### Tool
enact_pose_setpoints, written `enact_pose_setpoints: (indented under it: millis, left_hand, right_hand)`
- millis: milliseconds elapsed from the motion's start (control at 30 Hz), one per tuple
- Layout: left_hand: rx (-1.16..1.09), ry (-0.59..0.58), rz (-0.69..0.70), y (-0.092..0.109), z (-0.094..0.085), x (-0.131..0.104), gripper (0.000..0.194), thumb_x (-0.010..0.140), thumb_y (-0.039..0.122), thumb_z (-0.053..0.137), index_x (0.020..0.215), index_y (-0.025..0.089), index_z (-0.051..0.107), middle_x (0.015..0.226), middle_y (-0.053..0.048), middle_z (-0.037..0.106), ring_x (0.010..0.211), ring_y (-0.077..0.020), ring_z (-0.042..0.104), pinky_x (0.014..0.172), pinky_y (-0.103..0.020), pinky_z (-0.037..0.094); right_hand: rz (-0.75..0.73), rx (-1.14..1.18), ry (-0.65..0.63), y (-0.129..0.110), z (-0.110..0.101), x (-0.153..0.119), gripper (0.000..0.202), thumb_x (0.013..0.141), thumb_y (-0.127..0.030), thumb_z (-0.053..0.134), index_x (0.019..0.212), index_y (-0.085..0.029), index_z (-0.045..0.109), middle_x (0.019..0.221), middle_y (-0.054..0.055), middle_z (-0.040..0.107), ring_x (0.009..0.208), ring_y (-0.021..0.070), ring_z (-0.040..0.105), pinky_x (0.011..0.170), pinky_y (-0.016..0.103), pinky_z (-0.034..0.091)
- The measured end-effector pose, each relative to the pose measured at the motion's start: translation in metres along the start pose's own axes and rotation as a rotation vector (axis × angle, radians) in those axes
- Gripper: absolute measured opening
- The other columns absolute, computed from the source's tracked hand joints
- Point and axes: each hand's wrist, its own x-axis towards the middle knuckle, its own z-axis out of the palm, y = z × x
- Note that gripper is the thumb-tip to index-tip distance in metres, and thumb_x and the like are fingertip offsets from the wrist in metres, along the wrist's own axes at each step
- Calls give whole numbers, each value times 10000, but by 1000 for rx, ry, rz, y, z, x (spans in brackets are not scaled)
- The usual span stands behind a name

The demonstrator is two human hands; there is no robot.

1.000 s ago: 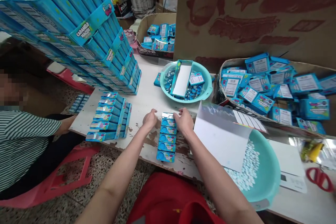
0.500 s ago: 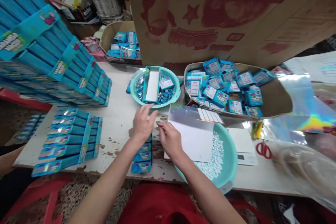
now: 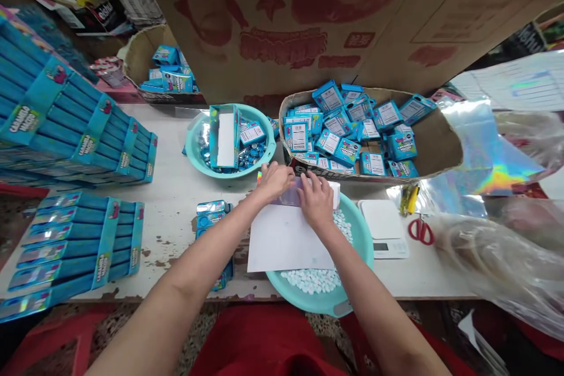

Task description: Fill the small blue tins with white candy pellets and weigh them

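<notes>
My left hand (image 3: pixel 275 182) is closed at the far left edge of a clear plastic sheet (image 3: pixel 289 197). Its fingertips are partly hidden. My right hand (image 3: pixel 317 202) lies on the sheet's right part, fingers stretched out and slightly apart. Beneath the plastic, a white paper (image 3: pixel 286 241) rests across a turquoise basin (image 3: pixel 363 235). Small white candies (image 3: pixel 312 281) show in the basin around the paper. Left of the paper, a row of small blue boxes (image 3: pixel 211 214) stands on the table, partly covered by my left forearm.
A smaller turquoise bowl (image 3: pixel 191 153) holds wrapped pieces and blue boxes. Behind stands a cut carton (image 3: pixel 440 155) of blue boxes. Stacked blue display boxes (image 3: pixel 101 129) fill the left. To the right are a white scale (image 3: pixel 383 223), red scissors (image 3: pixel 420 230) and plastic film (image 3: pixel 493 252).
Both hands have moved onto the clear plastic sheet over the basin; the left came across from the row of boxes. The camera view has shifted to the right.
</notes>
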Motion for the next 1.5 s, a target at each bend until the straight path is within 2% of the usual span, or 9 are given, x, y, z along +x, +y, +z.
enact_pose_setpoints:
  millis: [133, 267, 433, 600, 833, 1067, 1200, 1333, 1500]
  left_hand:
    - [6, -5, -10, 2, 4, 0, 205, 778, 197, 481, 662, 205, 650, 726, -59, 675, 830, -247, 500, 758, -387, 232]
    - [-25, 20, -11, -1, 13, 0, 158, 774, 246, 522, 712, 209, 663, 709, -60, 661, 822, -250, 500, 767, -385, 234]
    - [-32, 28, 0, 4, 12, -3, 221, 799, 195, 466, 683, 214, 654, 745, -58, 675, 832, -249, 502, 794, -400, 231]
    - [9, 37, 45, 11, 9, -8, 231, 795, 184, 454, 665, 197, 644, 773, -67, 689, 836, -245, 499, 810, -415, 226]
    - [-3, 38, 31, 10, 17, -9, 225, 781, 185, 462, 664, 190, 654, 776, -69, 694, 838, -240, 521, 825, -415, 228]
    - [-29, 28, 14, 8, 15, -8, 231, 799, 207, 462, 711, 204, 675, 819, -61, 701, 845, -236, 538, 822, -403, 234]
    - [-18, 40, 1, 3, 19, -5, 224, 813, 215, 466, 716, 211, 667, 811, -60, 694, 847, -245, 529, 822, -409, 239]
    - [52, 98, 29, -1, 26, 1, 246, 858, 192, 434, 747, 204, 654, 831, -77, 671, 893, -260, 512, 891, -454, 220]
    - [-84, 271, 74, 6, 15, -10, 200, 878, 220, 461, 947, 207, 649, 1059, -105, 623, 1112, -283, 439, 1012, -465, 176]
  right_hand:
    - [-17, -35, -66, -3, 10, -18, 419, 936, -247, 392, 1340, -160, 462, 1396, 122, 457, 1282, 321, 331, 993, 485, 286]
    - [-50, -18, -37, 2, 7, -34, 343, 920, -269, 438, 1214, -150, 568, 1362, 122, 496, 1271, 296, 366, 1019, 457, 280]
    - [-22, 15, 27, 6, -1, -26, 416, 905, -340, 475, 1265, -136, 517, 1358, 152, 488, 1243, 283, 393, 1002, 432, 325]
    - [-30, 8, -54, 3, 8, -18, 446, 925, -266, 404, 1334, -93, 447, 1352, 160, 495, 1235, 296, 411, 1002, 450, 327]
    - [-41, 17, -46, 2, 20, -39, 448, 932, -219, 346, 1359, -98, 413, 1444, 177, 371, 1367, 284, 255, 1039, 474, 295]
    - [-52, 57, 3, 4, 12, -39, 301, 907, -238, 435, 1145, -135, 588, 1347, 156, 493, 1293, 262, 359, 1012, 421, 313]
    - [-15, 70, 88, 4, -1, -35, 163, 890, -275, 496, 877, -170, 620, 1138, 129, 624, 1076, 247, 514, 903, 362, 382]
    - [-36, 78, 73, 6, -30, -36, 167, 902, -266, 484, 797, -188, 587, 770, 67, 652, 774, 208, 563, 724, 317, 393]
    - [33, 274, 88, -1, -81, -43, 135, 890, -281, 507, 792, -195, 543, 734, 27, 627, 680, 163, 572, 654, 276, 416]
